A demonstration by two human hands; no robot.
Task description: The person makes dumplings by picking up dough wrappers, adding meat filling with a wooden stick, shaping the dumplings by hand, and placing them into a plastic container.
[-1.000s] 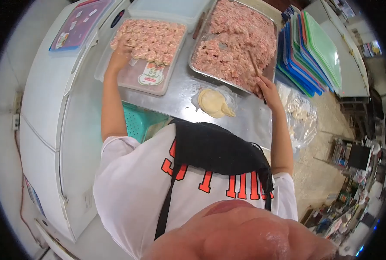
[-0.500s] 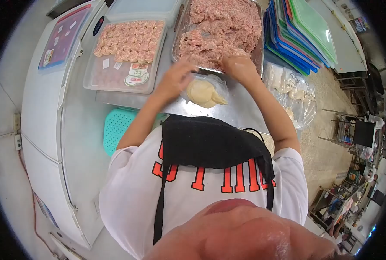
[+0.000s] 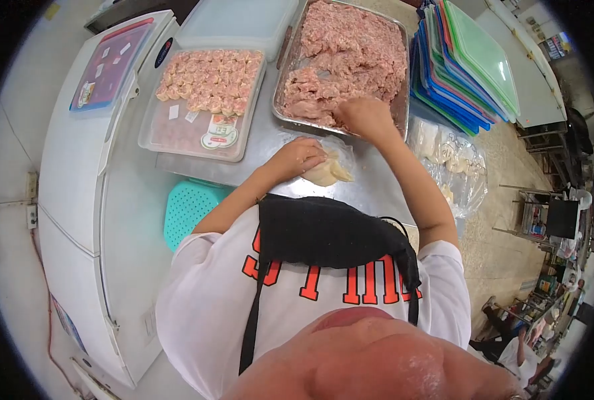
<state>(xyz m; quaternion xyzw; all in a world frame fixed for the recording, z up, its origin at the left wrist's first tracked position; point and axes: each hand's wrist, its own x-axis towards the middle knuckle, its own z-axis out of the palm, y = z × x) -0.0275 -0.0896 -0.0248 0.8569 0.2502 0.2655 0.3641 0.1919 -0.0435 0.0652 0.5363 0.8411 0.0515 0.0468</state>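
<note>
My left hand (image 3: 301,159) rests on a stack of round, pale dumpling wrappers (image 3: 328,175), its fingers closed over the upper edge. The wrappers lie on a clear plastic bag (image 3: 344,155) on the metal table. At the near edge of a metal tray (image 3: 292,121), my right hand (image 3: 369,120) is curled into the pink ground meat (image 3: 357,40), and its fingertips are hidden. To the left, rows of small open-topped dumplings (image 3: 211,77) stand on the lid of a plastic container (image 3: 170,140).
A stack of coloured plastic lids (image 3: 473,63) stands right of the tray, above a clear bag of pale packs (image 3: 453,157). A turquoise perforated basket (image 3: 187,212) sits below the table's left edge. A white freezer (image 3: 67,173) is at far left. Another person (image 3: 518,357) shows at lower right.
My left hand has moved from beside the tray down onto the wrappers, covering part of the stack. My right hand stays in the meat. The whole view has shifted slightly.
</note>
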